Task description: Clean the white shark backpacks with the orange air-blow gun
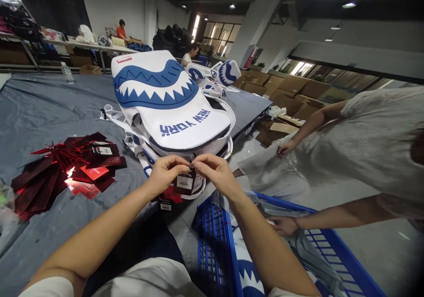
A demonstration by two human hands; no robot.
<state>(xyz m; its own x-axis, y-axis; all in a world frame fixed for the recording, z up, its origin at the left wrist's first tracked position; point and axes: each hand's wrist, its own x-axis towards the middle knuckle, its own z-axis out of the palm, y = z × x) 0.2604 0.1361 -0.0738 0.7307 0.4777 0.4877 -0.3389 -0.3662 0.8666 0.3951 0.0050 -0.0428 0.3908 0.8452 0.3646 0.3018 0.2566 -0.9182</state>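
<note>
A white backpack point(188, 129) with a blue toothed-mouth pattern and "NEW YORK" lettering lies on the table in front of me. At its near end my left hand point(168, 172) and my right hand point(215, 173) meet, thumbs and forefingers pinched together. Just below the fingertips hangs a dark hang tag point(184, 183) with a white label. Both hands appear to pinch its thin string, which is mostly hidden by the fingers. Lower down, a red tag point(171, 194) and another white-labelled tag point(166, 206) hang by the backpack.
A pile of dark red hang tags point(66, 169) lies on the grey-covered table point(82, 98) at left. A blue crate point(217, 244) with bagged backpacks stands at lower right. A co-worker's hand point(285, 225) reaches into it. Cardboard boxes point(291, 89) and a bottle point(67, 73) are farther back.
</note>
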